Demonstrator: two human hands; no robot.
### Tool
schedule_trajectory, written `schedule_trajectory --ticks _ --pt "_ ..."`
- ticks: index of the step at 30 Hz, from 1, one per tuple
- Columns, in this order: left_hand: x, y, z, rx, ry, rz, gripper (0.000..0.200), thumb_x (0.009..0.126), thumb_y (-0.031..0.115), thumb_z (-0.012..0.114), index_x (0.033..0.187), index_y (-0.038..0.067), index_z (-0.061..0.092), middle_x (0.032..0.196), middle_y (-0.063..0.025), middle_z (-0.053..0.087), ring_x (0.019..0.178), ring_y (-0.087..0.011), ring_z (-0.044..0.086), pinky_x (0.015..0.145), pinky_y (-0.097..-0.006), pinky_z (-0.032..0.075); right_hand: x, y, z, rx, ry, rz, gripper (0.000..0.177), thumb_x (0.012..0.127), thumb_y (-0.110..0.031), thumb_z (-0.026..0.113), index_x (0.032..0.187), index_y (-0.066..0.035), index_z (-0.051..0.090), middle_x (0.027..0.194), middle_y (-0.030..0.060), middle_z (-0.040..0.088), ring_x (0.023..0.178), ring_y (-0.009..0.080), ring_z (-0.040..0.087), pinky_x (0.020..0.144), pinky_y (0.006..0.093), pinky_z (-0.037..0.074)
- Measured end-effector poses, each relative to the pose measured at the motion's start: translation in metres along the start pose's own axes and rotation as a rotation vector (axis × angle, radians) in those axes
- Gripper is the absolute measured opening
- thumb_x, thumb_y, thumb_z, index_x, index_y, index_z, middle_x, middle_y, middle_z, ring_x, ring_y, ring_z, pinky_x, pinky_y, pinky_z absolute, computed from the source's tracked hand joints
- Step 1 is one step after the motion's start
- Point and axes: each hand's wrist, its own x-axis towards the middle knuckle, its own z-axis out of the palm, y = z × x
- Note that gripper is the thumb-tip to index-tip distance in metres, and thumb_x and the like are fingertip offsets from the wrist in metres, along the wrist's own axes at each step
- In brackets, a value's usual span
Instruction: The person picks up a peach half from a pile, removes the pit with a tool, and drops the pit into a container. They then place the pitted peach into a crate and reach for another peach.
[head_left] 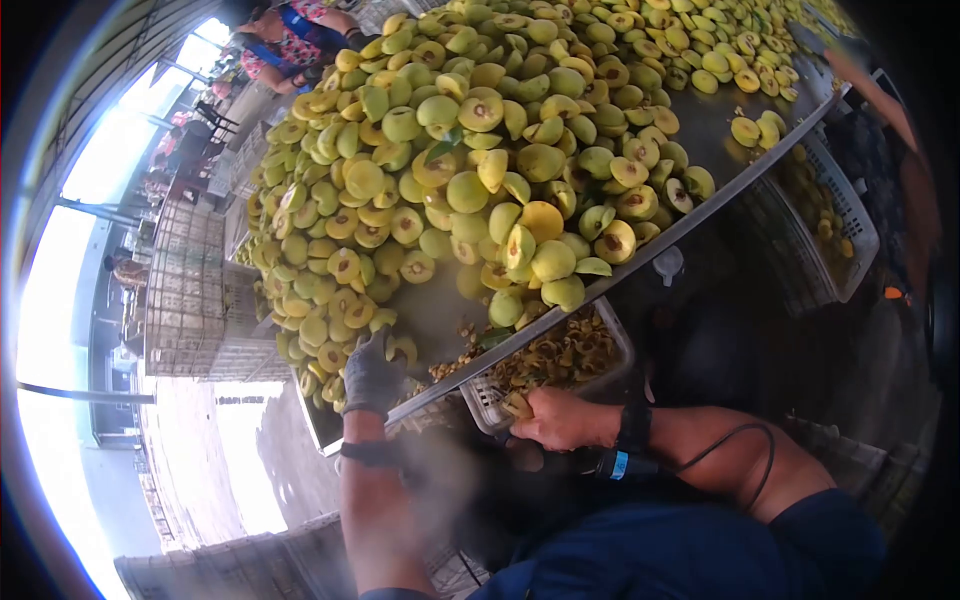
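Note:
My left hand (372, 380), in a grey glove, is at the near edge of a large heap of halved green-yellow fruit (465, 190). Its fingers reach in among the halves, and one fruit half (402, 350) lies right beside them; I see nothing gripped there. My right hand (562, 418) is bare and closed, with a small yellowish piece of fruit (517, 405) at its fingertips. Below that hand and beyond it, a white plastic crate (490, 405) holds brown-yellow scraps. The metal table (425, 312) bears the heap, with small scraps near its raised rim.
A second crate (862, 235) with fruit pieces stands at the right, near another person's arm (880, 100). One more person (290, 45) works across the heap. Stacked crates (185, 290) rise at the left. The table's metal rim (640, 258) runs diagonally before me.

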Motion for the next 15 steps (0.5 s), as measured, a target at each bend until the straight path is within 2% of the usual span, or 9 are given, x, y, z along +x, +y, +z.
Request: schedule_trajectory --ticks 2,3,5,6,9,12,13,15 --pt "-0.001 -0.003 0.0 0.007 -0.156 0.023 0.055 0.081 0.027 0.076 0.131 0.008 0.066 0.118 -0.0219 0.067 0.112 -0.0409 0.066 0.097 -0.0486 0.053 0.008 0.014 0.002 -0.037 0.033 -0.069 0.03 0.09 -0.023 0.064 0.094 0.006 0.068 0.087 0.0247 0.071 0.084 0.0369 0.071 0.077 0.0451 0.053" --pt "-0.003 0.001 -0.007 0.007 -0.182 0.003 0.054 0.079 0.029 0.078 0.126 0.005 0.067 0.113 -0.024 0.068 0.11 -0.0423 0.065 0.098 -0.0479 0.052 0.013 0.018 0.002 -0.092 0.025 -0.112 0.03 0.091 -0.023 0.064 0.095 0.007 0.067 0.085 0.022 0.072 0.083 0.0347 0.071 0.076 0.0449 0.053" --pt "-0.006 0.001 -0.006 -0.035 -0.189 -0.026 0.049 0.08 0.023 0.077 0.122 0.001 0.066 0.108 -0.0215 0.07 0.103 -0.0385 0.069 0.09 -0.045 0.056 0.019 0.023 0.003 -0.204 0.012 -0.2 0.029 0.093 -0.021 0.064 0.098 0.007 0.067 0.082 0.0166 0.073 0.079 0.0302 0.071 0.075 0.0444 0.053" --pt "-0.011 0.002 -0.005 -0.059 -0.19 -0.041 0.046 0.08 0.02 0.077 0.12 0.0 0.066 0.105 -0.0203 0.071 0.1 -0.0365 0.071 0.086 -0.0435 0.058 0.017 0.017 0.003 -0.212 0.029 -0.187 0.029 0.093 -0.021 0.063 0.097 0.007 0.066 0.081 0.0172 0.072 0.078 0.031 0.071 0.074 0.0443 0.053" --pt "-0.034 0.019 -0.002 -0.844 -0.08 -0.217 0.035 0.082 0.01 0.074 0.113 -0.004 0.065 0.098 -0.0136 0.072 0.089 -0.0265 0.073 0.07 -0.0352 0.061 0.015 -0.001 0.003 -0.215 0.087 -0.189 0.027 0.092 -0.021 0.062 0.096 0.006 0.065 0.08 0.0196 0.07 0.077 0.0336 0.07 0.072 0.0443 0.052" --pt "-0.06 0.064 -0.023 -1.185 -0.001 -0.264 0.036 0.086 -0.004 0.063 0.122 -0.006 0.061 0.109 -0.0128 0.07 0.099 -0.0246 0.072 0.071 -0.0335 0.065 0.016 0.0 0.006 -0.202 0.13 -0.28 0.024 0.093 -0.019 0.061 0.097 0.004 0.065 0.082 0.022 0.069 0.078 0.0365 0.069 0.072 0.0452 0.052" --pt "-0.07 0.079 -0.024 -1.148 0.035 -0.228 0.037 0.086 -0.004 0.06 0.123 -0.006 0.06 0.113 -0.0155 0.07 0.097 -0.0254 0.073 0.073 -0.0359 0.065 0.018 0.002 0.005 -0.208 0.144 -0.315 0.022 0.093 -0.018 0.061 0.097 0.004 0.064 0.082 0.0223 0.069 0.078 0.0372 0.069 0.072 0.0456 0.052" --pt "-0.086 0.103 -0.022 -1.263 0.043 -0.228 0.037 0.086 -0.004 0.06 0.123 -0.006 0.06 0.112 -0.0154 0.07 0.095 -0.0247 0.073 0.073 -0.0357 0.065 0.016 0.003 0.007 -0.205 0.185 -0.347 0.02 0.093 -0.016 0.061 0.098 0.003 0.064 0.083 0.0226 0.069 0.079 0.0377 0.069 0.073 0.0462 0.052"
